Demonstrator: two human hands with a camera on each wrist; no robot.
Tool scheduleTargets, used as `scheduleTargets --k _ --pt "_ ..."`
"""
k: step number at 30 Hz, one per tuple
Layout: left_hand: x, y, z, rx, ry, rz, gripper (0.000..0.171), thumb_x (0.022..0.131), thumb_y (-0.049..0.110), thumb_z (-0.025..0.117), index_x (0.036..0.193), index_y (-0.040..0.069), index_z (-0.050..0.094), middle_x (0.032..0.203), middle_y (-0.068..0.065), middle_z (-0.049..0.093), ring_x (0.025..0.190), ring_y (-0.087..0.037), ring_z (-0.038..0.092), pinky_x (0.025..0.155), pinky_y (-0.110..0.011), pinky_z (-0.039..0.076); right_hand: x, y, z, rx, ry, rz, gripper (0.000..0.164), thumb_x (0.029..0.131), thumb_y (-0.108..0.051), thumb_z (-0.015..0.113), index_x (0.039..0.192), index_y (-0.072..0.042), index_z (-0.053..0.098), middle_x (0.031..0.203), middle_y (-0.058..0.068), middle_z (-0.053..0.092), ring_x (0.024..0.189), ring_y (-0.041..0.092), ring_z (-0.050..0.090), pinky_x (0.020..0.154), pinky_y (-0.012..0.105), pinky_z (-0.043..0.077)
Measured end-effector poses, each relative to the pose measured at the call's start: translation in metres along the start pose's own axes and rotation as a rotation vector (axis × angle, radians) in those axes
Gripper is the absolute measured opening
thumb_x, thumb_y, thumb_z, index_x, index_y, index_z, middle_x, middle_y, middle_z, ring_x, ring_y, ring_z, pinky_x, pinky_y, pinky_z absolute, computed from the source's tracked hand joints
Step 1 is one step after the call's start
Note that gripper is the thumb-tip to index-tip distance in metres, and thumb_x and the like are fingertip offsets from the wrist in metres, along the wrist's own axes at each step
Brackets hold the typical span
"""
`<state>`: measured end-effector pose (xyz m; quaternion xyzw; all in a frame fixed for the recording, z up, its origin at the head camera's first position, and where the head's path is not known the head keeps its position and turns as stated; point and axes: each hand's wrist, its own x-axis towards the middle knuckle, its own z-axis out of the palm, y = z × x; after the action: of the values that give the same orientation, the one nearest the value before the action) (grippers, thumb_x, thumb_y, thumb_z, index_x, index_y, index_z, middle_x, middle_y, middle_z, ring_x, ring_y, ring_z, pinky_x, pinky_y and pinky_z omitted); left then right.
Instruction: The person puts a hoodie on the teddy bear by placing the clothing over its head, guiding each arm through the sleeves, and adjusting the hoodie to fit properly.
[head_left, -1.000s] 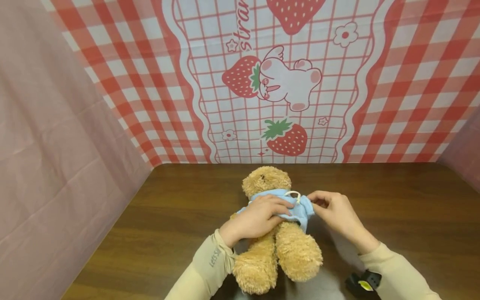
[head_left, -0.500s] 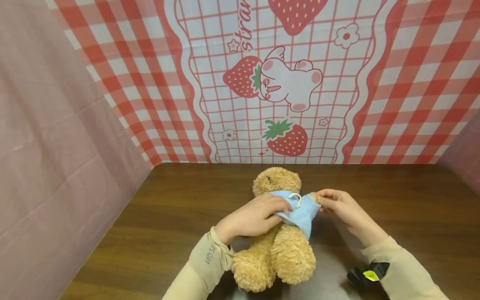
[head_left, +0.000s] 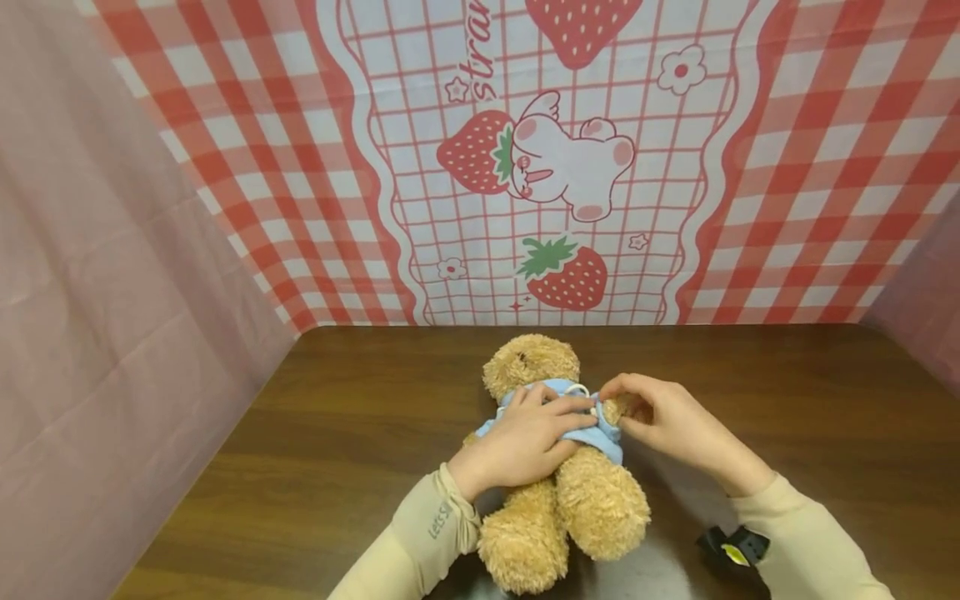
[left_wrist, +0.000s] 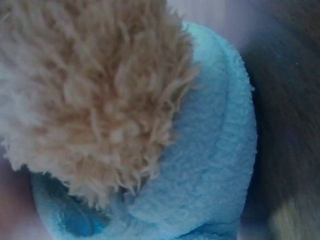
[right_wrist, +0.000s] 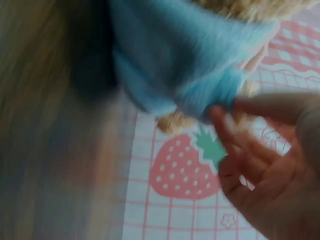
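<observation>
A tan, curly-furred teddy bear [head_left: 602, 504] lies on its back with its feet toward me, dressed in a light blue hoodie [head_left: 606, 440] with a white drawstring [head_left: 576, 389]. Across the bear's chest, my left hand [head_left: 517, 442] rests with its fingers spread over the hoodie. My right hand [head_left: 678, 421] is at the bear's arm on the right; a tan paw [head_left: 612, 411] shows inside the cuff. In the right wrist view, thumb and fingers pinch the blue sleeve [right_wrist: 210, 92]. The left wrist view holds only blurred fur [left_wrist: 100, 90] and blue fleece [left_wrist: 210, 130].
The bear lies on a dark brown wooden table [head_left: 360, 442]. A red-and-white checked strawberry cloth [head_left: 810, 167] hangs at the table's back edge, and a pink curtain [head_left: 127, 292] hangs at the left. A black strapped device [head_left: 735, 546] sits by my right sleeve.
The bear first shifted right, then back left. My right hand pulled its arm outward, then moved inward, and the paw now shows in the cuff. My left hand stays on its chest.
</observation>
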<state>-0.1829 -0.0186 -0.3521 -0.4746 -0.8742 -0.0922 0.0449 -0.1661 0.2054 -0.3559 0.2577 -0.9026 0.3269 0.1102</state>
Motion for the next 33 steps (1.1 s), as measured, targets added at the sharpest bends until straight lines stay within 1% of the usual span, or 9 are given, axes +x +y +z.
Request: scheduleTargets --k 5,8,11,14,20,22,26,29,33 --pt "-0.001 -0.001 0.001 -0.008 0.009 0.008 0.037 0.098 0.03 0.034 0.132 0.027 0.047 0.142 0.013 0.036 0.118 -0.013 0.036 0.096 -0.04 0.03 0.003 0.006 0.004 -0.038 0.086 -0.154 0.031 0.073 0.004 0.069 0.088 -0.022 0.06 0.077 -0.013 0.055 0.063 0.0 0.044 0.053 0.02 0.04" --pt "-0.001 -0.002 -0.001 -0.018 0.017 0.014 0.033 0.098 0.031 0.035 0.124 0.028 0.055 0.141 0.012 0.037 0.12 -0.013 0.036 0.098 -0.041 0.03 0.005 0.007 0.006 -0.078 0.171 -0.197 0.03 0.073 0.004 0.069 0.085 -0.021 0.061 0.074 -0.015 0.055 0.06 -0.002 0.043 0.051 0.017 0.038" --pt "-0.002 -0.001 -0.005 -0.021 0.035 0.027 0.028 0.097 0.031 0.039 0.11 0.028 0.063 0.139 0.009 0.04 0.12 -0.014 0.037 0.1 -0.04 0.03 0.007 0.007 0.007 -0.07 0.254 -0.148 0.026 0.074 0.004 0.068 0.086 -0.019 0.061 0.07 -0.012 0.056 0.059 -0.002 0.045 0.049 0.017 0.037" --pt "-0.002 0.0 -0.008 -0.004 0.048 0.048 0.025 0.096 0.031 0.042 0.1 0.026 0.066 0.137 0.007 0.043 0.12 -0.015 0.037 0.101 -0.039 0.029 0.007 0.007 0.008 0.05 0.29 -0.013 0.019 0.078 0.002 0.066 0.089 -0.013 0.06 0.072 -0.007 0.058 0.06 0.0 0.05 0.049 0.018 0.04" --pt "0.001 -0.002 -0.015 -0.03 0.038 0.082 0.021 0.094 0.029 0.047 0.102 0.024 0.066 0.126 0.011 0.051 0.117 -0.01 0.04 0.098 -0.032 0.033 0.007 0.019 0.008 0.439 0.285 0.235 0.01 0.086 0.0 0.056 0.096 0.001 0.055 0.074 -0.014 0.059 0.06 0.003 0.057 0.053 0.023 0.048" --pt "0.002 -0.002 -0.016 -0.026 0.038 0.089 0.022 0.094 0.03 0.047 0.104 0.024 0.066 0.121 0.012 0.053 0.115 -0.009 0.041 0.098 -0.03 0.033 0.009 0.024 0.009 0.494 0.291 0.282 0.01 0.087 -0.001 0.055 0.097 0.002 0.054 0.074 -0.016 0.06 0.059 0.004 0.056 0.054 0.024 0.048" --pt "0.003 0.001 -0.014 -0.035 0.023 0.074 0.025 0.095 0.032 0.044 0.107 0.025 0.065 0.116 0.012 0.055 0.115 -0.009 0.042 0.1 -0.03 0.032 0.011 0.031 0.009 0.347 0.252 0.317 0.012 0.088 -0.007 0.056 0.096 0.001 0.055 0.076 -0.008 0.062 0.062 0.002 0.056 0.055 0.023 0.047" --pt "0.0 0.005 -0.014 -0.053 -0.008 0.059 0.027 0.096 0.032 0.042 0.112 0.026 0.063 0.118 0.013 0.055 0.116 -0.009 0.042 0.101 -0.031 0.031 0.01 0.034 0.006 0.217 0.162 0.315 0.01 0.087 -0.005 0.055 0.096 0.0 0.055 0.081 0.004 0.063 0.066 0.0 0.055 0.057 0.023 0.047" --pt "-0.004 0.005 -0.017 -0.133 -0.041 0.079 0.029 0.097 0.029 0.041 0.119 0.025 0.059 0.124 0.011 0.053 0.121 -0.009 0.04 0.104 -0.029 0.028 0.008 0.031 -0.002 0.201 0.032 0.301 0.013 0.085 0.003 0.05 0.097 0.001 0.053 0.084 0.011 0.061 0.067 0.002 0.054 0.059 0.026 0.047"
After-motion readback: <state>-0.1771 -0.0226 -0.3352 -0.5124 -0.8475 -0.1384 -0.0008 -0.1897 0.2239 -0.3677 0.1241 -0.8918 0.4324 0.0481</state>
